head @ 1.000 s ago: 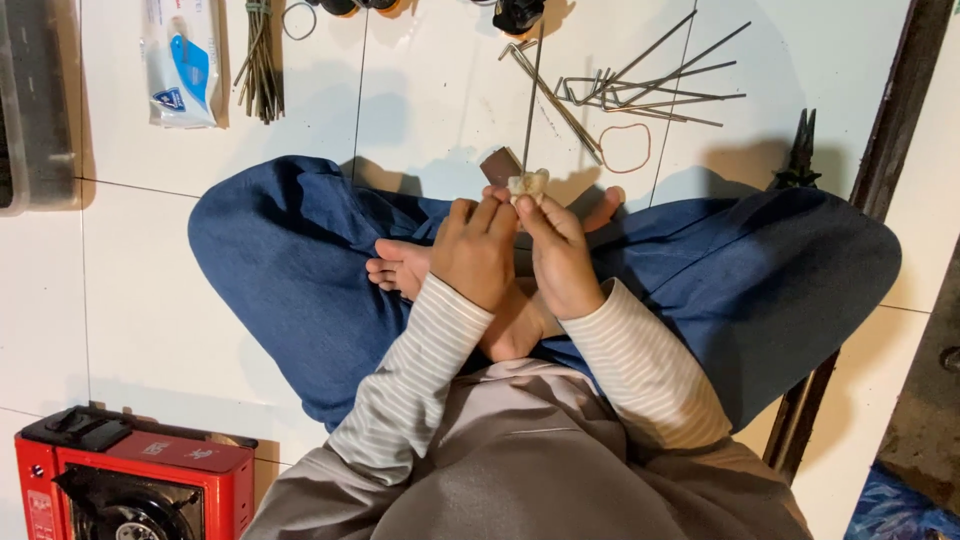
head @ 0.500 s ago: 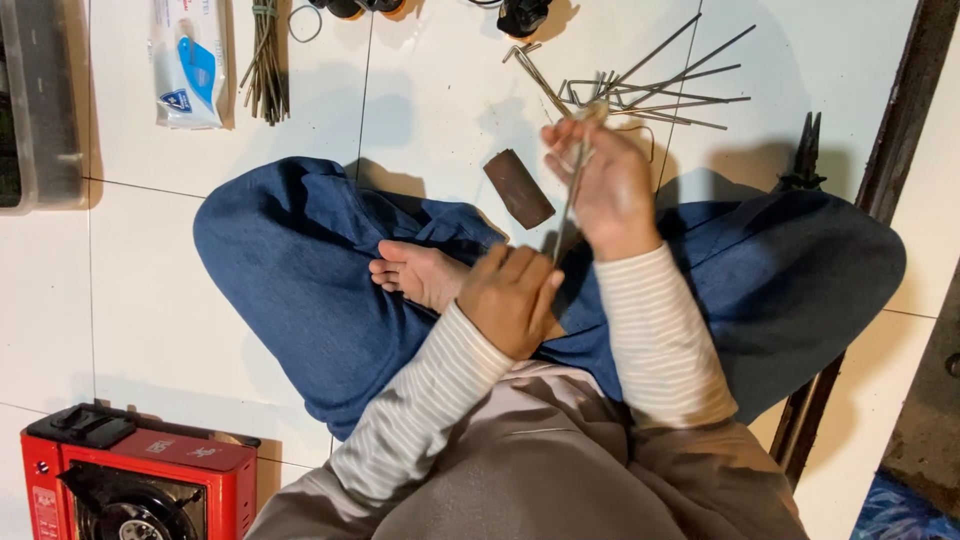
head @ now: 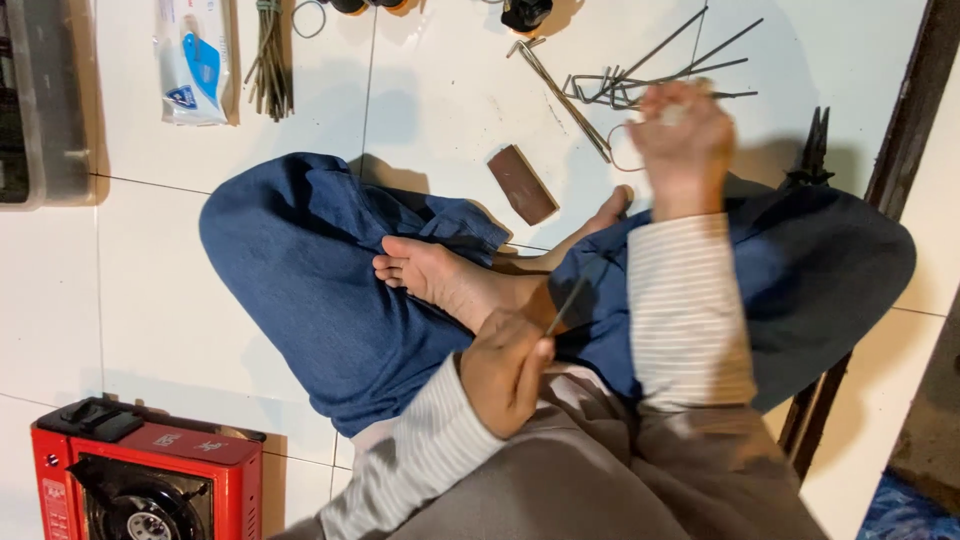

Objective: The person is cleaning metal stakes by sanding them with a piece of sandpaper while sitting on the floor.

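Left hand: our left hand [head: 505, 370] sits low by our lap, fingers pinched shut on a thin metal rod [head: 570, 300] that slants up over our bare foot [head: 450, 280].
Right hand: our right hand [head: 680, 135] is stretched out over the pile of metal rods [head: 640, 80] on the white floor [head: 440, 90]; it is blurred, so we cannot tell its grip.
Stove: a red portable stove [head: 140, 475] stands at lower left.
Packet: a white and blue packet [head: 190, 60] lies upper left.
Block: a small brown block [head: 522, 184] lies just beyond our foot.
Pliers: dark pliers [head: 815, 150] rest right of our outstretched hand.
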